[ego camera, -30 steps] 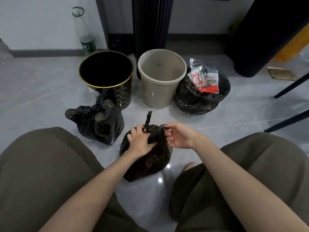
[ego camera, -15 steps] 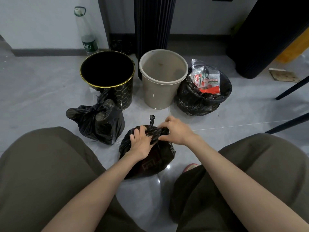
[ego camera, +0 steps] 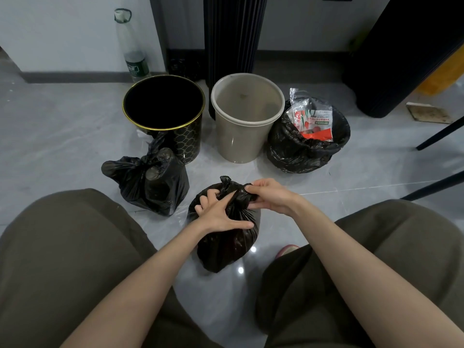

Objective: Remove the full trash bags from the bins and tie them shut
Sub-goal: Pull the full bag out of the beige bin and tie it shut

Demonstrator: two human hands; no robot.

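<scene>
A black trash bag (ego camera: 226,244) stands on the floor between my knees. My left hand (ego camera: 218,214) grips its gathered neck from the left, thumb stretched along the bag. My right hand (ego camera: 268,194) pinches the twisted plastic at the top from the right. A tied black bag (ego camera: 153,182) sits to the left. Behind stand a black bin with a gold rim (ego camera: 190,146) and a beige bin (ego camera: 241,144), both without liners. A third bin, black-lined (ego camera: 301,151), holds a snack wrapper (ego camera: 313,119) and other trash.
A plastic bottle (ego camera: 133,59) stands by the wall at the back left. A dark ribbed column (ego camera: 231,33) rises behind the bins. Black chair legs (ego camera: 439,131) cross the floor at the right. A pink slipper (ego camera: 286,249) shows near my right knee.
My hands have closed in on the bag's neck. The upright tail of plastic has come down into a small knot. My left thumb now stretches out along the bag.
</scene>
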